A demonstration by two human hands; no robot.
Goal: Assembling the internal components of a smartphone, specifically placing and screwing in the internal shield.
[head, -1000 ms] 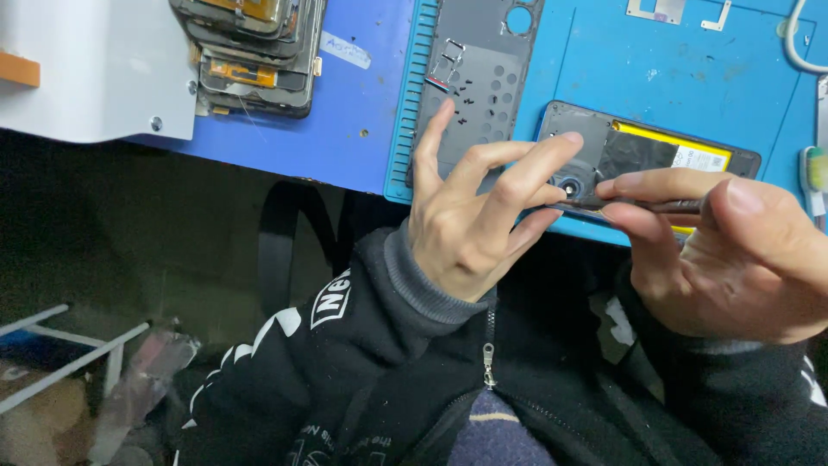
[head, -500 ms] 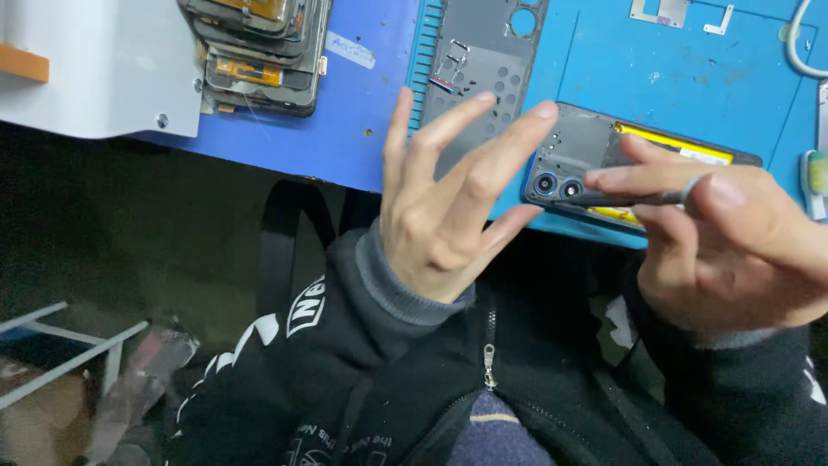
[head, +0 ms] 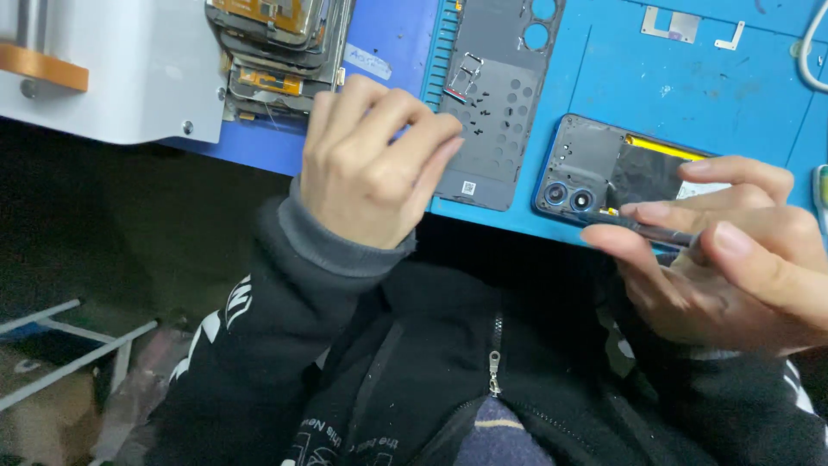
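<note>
My left hand (head: 371,164) hovers over the blue mat's (head: 655,86) near edge with fingers curled loosely and nothing in it, next to a grey phone back cover (head: 496,103) lying on the mat. An opened phone (head: 604,177) with two camera lenses and a yellow strip lies at the mat's front edge. My right hand (head: 733,250) grips a thin dark tool (head: 642,229) whose tip rests near the phone's lower edge by the lenses.
A stack of phone screens and frames (head: 276,47) sits at the back left beside a white machine (head: 112,69) with an orange part. Small metal brackets (head: 686,24) lie far on the mat. A white cable (head: 806,47) runs at the right edge.
My left hand has lifted off the opened phone and moved left, its fingers curling in. My right hand keeps the tool at the phone.
</note>
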